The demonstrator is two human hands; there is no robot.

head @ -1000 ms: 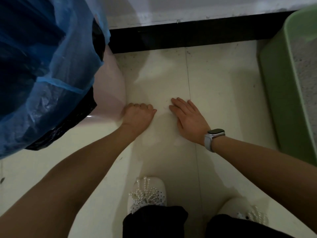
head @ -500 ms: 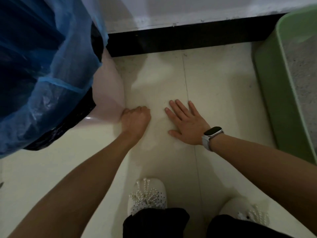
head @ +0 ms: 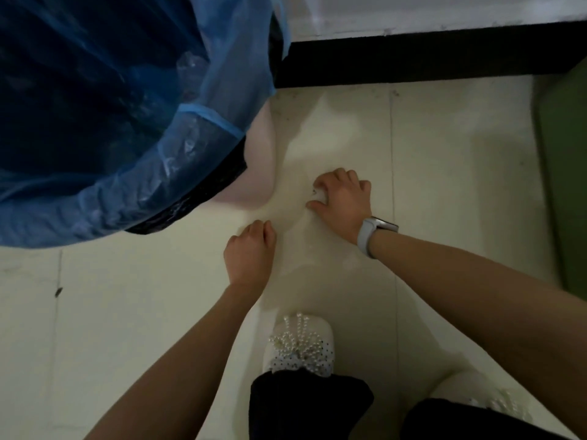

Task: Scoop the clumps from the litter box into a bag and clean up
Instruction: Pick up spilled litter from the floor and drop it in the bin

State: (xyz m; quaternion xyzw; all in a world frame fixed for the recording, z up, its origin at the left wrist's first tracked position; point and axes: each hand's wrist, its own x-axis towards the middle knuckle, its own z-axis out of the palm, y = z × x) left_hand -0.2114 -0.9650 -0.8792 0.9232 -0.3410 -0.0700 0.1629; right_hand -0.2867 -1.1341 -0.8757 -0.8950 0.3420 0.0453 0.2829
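Note:
My right hand [head: 343, 198], with a watch on its wrist, is on the pale floor tile. Its fingers and thumb are curled in a claw round small litter bits [head: 315, 192]. Lower left of it, my left hand [head: 251, 249] rests on the tile as a loose fist, and I see nothing in it. A blue bag [head: 203, 144] lines a pink bin [head: 260, 166] at the upper left, just beyond both hands. Only a strip of the green litter box [head: 563, 173] shows at the right edge.
A black skirting board [head: 413, 55] runs along the wall at the back. My two white beaded shoes [head: 300, 347] stand on the tile just below the hands. A dark speck [head: 58, 292] lies on the floor at the left.
My right hand went from flat on the tile to a curled claw and slid toward the bin. My left fist drew back toward me. The view shifted, so the litter box sits further right.

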